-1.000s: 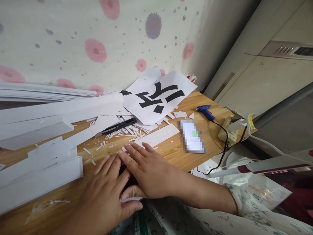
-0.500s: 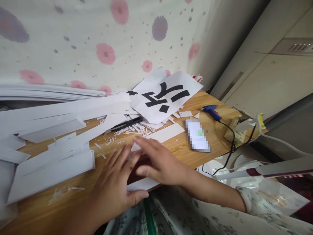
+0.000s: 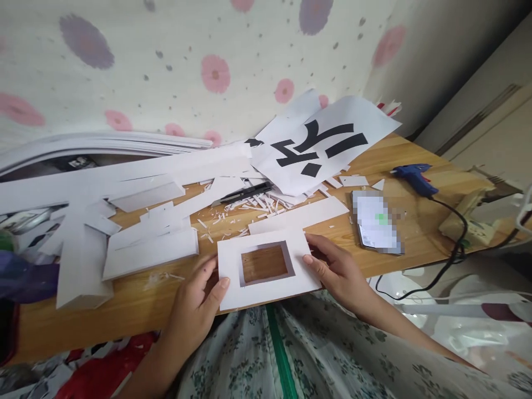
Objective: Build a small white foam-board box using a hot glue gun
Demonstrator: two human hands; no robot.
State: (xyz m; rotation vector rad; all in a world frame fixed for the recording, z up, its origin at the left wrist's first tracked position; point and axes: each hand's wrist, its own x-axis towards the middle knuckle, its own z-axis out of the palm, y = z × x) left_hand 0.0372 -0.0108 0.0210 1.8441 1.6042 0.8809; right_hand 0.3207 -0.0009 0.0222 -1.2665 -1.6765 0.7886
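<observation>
You hold the white frame [image 3: 272, 291] at the front edge of the bench [image 3: 141, 316], between your two hands. Its longer axis seems to run from left hand [image 3: 199, 296] to right hand [image 3: 338, 266], so neither is nearer. Each grip is closed on one end, thumb on top. I cannot tell if it touches the bench. The flat strip [image 3: 299, 216] lies just beyond.

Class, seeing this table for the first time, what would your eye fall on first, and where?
Probably the white frame with a rectangular opening, held between the left hand and right hand at the near edge of the wooden table. Beyond it lies a white sheet with bold black strokes; farther right, a blue glue gun.
</observation>
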